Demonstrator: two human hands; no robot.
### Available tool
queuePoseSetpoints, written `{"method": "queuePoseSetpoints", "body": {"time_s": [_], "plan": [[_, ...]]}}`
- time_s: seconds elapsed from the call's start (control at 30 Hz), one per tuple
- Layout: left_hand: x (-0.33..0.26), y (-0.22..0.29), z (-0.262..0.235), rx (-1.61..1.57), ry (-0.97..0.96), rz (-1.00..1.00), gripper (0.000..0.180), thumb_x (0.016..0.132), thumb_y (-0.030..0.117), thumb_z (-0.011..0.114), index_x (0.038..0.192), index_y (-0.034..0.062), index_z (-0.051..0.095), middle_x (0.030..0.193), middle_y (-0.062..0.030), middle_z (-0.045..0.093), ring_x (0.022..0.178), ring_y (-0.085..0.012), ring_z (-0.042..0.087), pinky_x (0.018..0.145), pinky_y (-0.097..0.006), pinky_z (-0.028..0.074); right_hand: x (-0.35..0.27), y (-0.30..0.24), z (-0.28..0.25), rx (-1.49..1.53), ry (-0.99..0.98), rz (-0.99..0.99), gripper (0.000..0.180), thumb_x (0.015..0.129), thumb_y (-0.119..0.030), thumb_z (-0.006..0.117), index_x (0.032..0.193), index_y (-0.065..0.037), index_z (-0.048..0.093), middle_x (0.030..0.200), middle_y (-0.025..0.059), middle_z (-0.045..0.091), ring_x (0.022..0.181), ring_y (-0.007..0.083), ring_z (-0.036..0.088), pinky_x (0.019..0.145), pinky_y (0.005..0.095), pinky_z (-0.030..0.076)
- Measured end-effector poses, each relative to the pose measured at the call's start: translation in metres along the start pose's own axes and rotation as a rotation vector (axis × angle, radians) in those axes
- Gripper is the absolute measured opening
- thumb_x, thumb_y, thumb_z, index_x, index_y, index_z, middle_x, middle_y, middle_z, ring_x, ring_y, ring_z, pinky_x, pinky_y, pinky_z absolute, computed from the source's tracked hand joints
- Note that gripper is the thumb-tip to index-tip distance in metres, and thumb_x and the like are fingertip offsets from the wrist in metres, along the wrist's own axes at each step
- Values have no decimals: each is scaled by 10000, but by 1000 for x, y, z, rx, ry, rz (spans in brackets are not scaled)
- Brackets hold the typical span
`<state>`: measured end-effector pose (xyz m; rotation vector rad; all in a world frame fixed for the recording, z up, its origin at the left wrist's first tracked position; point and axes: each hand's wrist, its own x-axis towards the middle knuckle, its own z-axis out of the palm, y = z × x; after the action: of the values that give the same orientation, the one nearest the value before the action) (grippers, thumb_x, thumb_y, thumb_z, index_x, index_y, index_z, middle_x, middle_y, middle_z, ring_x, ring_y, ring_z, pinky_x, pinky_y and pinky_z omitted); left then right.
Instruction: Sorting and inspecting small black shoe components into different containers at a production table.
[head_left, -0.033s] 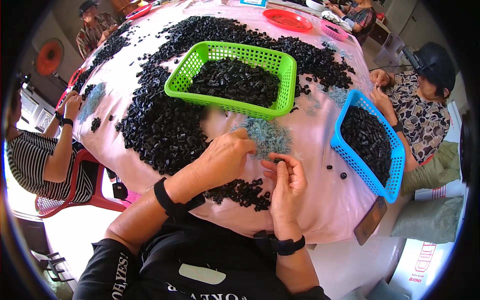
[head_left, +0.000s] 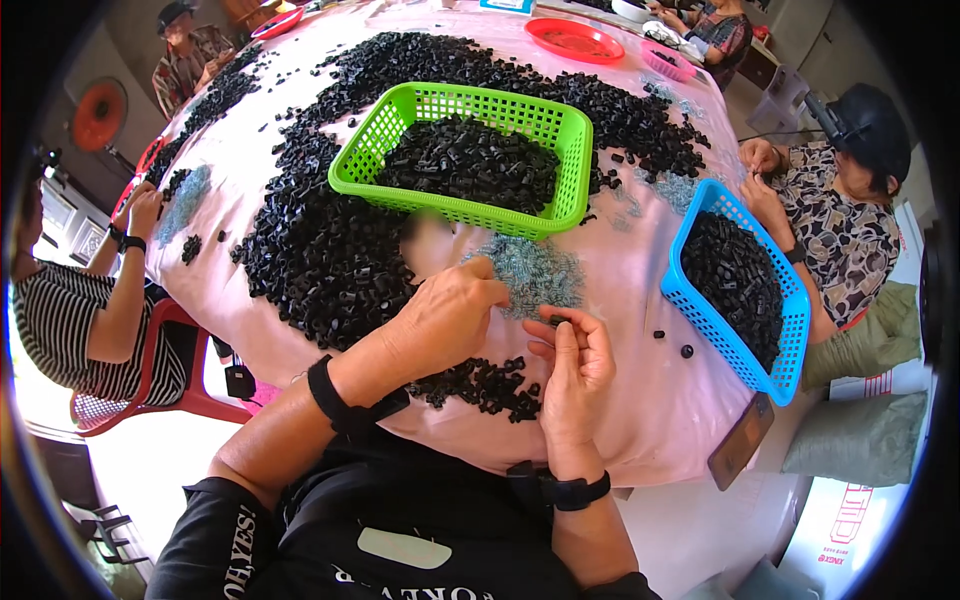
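My left hand (head_left: 445,312) has its fingers pinched together at the near edge of a heap of small blue-grey metal springs (head_left: 545,268). What its fingertips hold, if anything, is hidden. Just right of it, my right hand (head_left: 578,362) pinches a small black plastic part (head_left: 556,321) between thumb and fingers, palm turned up. Below my hands lies a little heap of black plastic parts (head_left: 490,388). A much larger heap of such parts (head_left: 325,265) spreads to the left and behind. Beyond the springs, a green basket (head_left: 470,215) holds more black parts.
A blue basket (head_left: 690,290) of black parts stands at the right, with two loose parts (head_left: 687,351) beside it. A phone (head_left: 740,440) lies at the table edge. Co-workers sit left, right and at the far side. A red tray (head_left: 575,40) stands at the back.
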<state>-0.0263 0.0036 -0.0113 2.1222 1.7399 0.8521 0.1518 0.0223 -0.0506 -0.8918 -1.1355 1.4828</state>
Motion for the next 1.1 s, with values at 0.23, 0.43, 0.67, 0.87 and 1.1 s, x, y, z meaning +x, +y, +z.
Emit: {"method": "queuePoseSetpoints", "body": {"time_s": [0.23,0.43,0.67,0.87,1.1], "plan": [[-5,0,-3,82,-116,-48,185,774,-62,568,908,-16,687,915,-191,613,832,-411,631,727,-471,515,-1,2,0,14,56,-12,174,1040,-110,536,1167,4,564,995,96,665,828,160,688,773,280,584],[-3,-4,-1,93,-24,-39,195,780,-46,565,927,-10,687,905,-187,619,831,-411,633,722,-471,516,-1,1,1,22,71,-8,160,1003,-77,590,1139,6,583,953,84,652,795,152,674,761,284,577],[-5,2,-5,99,-96,-39,212,772,-56,567,932,-7,698,916,-188,635,844,-402,645,727,-463,520,-2,-1,2,13,52,0,135,990,-45,614,1105,21,590,939,73,647,797,144,676,754,266,571],[-4,-5,-8,56,-29,-34,172,772,-48,601,912,-17,697,893,-188,636,833,-401,644,740,-455,522,-2,-2,1,-8,51,17,177,974,-43,641,1133,31,623,915,61,657,794,134,674,750,257,569],[-6,-4,-6,76,-96,-18,127,789,-15,640,905,-17,689,882,-176,623,814,-401,642,736,-462,522,-3,-1,3,-23,49,27,169,943,-18,678,1101,31,643,911,49,658,791,118,666,738,245,572]]}}
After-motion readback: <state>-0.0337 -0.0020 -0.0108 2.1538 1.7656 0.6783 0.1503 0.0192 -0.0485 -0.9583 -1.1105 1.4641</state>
